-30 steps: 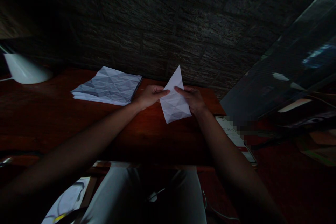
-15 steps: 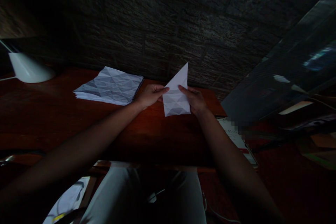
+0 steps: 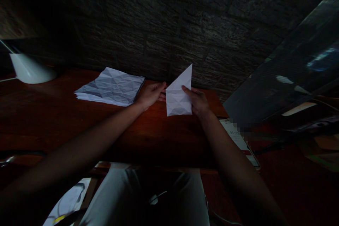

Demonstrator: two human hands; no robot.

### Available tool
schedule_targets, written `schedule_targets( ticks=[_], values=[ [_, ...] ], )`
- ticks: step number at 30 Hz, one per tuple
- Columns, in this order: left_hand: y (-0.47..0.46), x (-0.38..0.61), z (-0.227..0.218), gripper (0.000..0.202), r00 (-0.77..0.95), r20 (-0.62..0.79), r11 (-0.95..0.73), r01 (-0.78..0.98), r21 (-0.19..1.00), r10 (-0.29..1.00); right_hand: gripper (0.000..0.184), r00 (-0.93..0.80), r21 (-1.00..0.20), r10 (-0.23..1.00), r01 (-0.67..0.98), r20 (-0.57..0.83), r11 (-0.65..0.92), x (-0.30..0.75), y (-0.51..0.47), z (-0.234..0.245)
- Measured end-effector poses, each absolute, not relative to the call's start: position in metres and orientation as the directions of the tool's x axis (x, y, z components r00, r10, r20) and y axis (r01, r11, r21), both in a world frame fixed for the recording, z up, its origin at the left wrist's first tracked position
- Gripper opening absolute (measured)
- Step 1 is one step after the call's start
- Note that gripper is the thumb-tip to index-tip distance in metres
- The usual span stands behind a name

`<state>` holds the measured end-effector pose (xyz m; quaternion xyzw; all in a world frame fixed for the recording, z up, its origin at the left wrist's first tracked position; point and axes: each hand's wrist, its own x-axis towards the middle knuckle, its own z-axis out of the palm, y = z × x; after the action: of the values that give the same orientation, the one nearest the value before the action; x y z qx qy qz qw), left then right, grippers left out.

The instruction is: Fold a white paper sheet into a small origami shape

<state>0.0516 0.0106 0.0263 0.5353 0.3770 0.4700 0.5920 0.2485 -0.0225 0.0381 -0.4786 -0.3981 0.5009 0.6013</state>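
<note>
A folded sheet of white paper (image 3: pixel 178 100), creased and slanting up to a point at its top right, is held above the wooden table. My right hand (image 3: pixel 198 99) grips its right side, thumb on the front face and fingers behind. At the paper's left edge is my left hand (image 3: pixel 151 95), its thumb raised off the sheet and apart from the fingers. Whether those fingertips touch the back of the paper I cannot tell. Left of this hand lies a stack of creased paper sheets (image 3: pixel 111 86).
A white lamp base (image 3: pixel 33 69) stands at the far left of the wooden table (image 3: pixel 79 123). A dark brick wall (image 3: pixel 159 35) rises behind. By my right forearm lies a phone-like device with a lit screen (image 3: pixel 238 137). A grey panel (image 3: pixel 278 67) leans at the right.
My left thumb has lifted off the front of the paper, freeing its left edge. The paper has shifted slightly right in my right hand's grip.
</note>
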Motion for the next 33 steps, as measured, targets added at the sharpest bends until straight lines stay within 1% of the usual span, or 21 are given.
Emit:
schedule_targets(
  ticks=[4, 6, 8, 11, 14, 17, 20, 23, 26, 29, 33],
  values=[
    [0.008, 0.053, 0.024, 0.036, 0.350, 0.134, -0.087, -0.146, 0.985, 0.927, 0.038, 0.075, -0.985, 0.995, -0.159, 0.061, 0.072, 0.244, -0.028, 0.038],
    [0.007, 0.053, 0.023, 0.035, 0.364, 0.147, -0.109, -0.123, 0.986, 0.920, 0.038, 0.007, -0.992, 0.999, -0.113, 0.053, 0.053, 0.240, -0.032, 0.040],
    [0.005, 0.053, 0.022, 0.032, 0.358, 0.151, -0.127, -0.089, 0.988, 0.921, 0.039, -0.025, -0.996, 0.999, -0.079, 0.041, 0.039, 0.236, -0.036, 0.041],
    [0.004, 0.053, 0.023, 0.031, 0.362, 0.154, -0.138, -0.071, 0.988, 0.919, 0.040, -0.020, -0.995, 0.998, -0.076, 0.063, 0.062, 0.233, -0.037, 0.043],
    [0.004, 0.053, 0.024, 0.033, 0.364, 0.159, -0.145, -0.066, 0.987, 0.918, 0.039, 0.038, -0.991, 0.995, -0.098, 0.089, 0.092, 0.234, -0.034, 0.042],
    [0.004, 0.053, 0.024, 0.036, 0.357, 0.171, -0.163, -0.051, 0.985, 0.918, 0.038, 0.071, -0.992, 0.995, -0.102, 0.073, 0.080, 0.236, -0.033, 0.042],
    [0.004, 0.053, 0.024, 0.036, 0.326, 0.192, -0.181, -0.064, 0.981, 0.926, 0.039, 0.024, -0.998, 0.999, -0.061, 0.024, 0.025, 0.236, -0.035, 0.041],
    [0.006, 0.052, 0.023, 0.036, 0.269, 0.203, -0.186, -0.088, 0.979, 0.941, 0.040, -0.062, -0.998, 0.996, -0.029, -0.059, -0.061, 0.233, -0.038, 0.041],
    [0.010, 0.052, 0.019, 0.036, 0.250, 0.222, -0.212, -0.064, 0.975, 0.942, 0.041, -0.141, -0.994, 0.984, -0.003, -0.112, -0.114, 0.232, -0.039, 0.042],
    [0.013, 0.053, 0.015, 0.038, 0.225, 0.264, -0.271, 0.000, 0.962, 0.938, 0.040, -0.178, -0.995, 0.979, 0.025, -0.096, -0.093, 0.234, -0.039, 0.040],
    [0.017, 0.053, 0.011, 0.046, 0.121, 0.325, -0.340, 0.132, 0.931, 0.938, 0.041, -0.165, -0.999, 0.985, 0.021, -0.052, -0.049, 0.232, -0.036, 0.031]
  ],
)
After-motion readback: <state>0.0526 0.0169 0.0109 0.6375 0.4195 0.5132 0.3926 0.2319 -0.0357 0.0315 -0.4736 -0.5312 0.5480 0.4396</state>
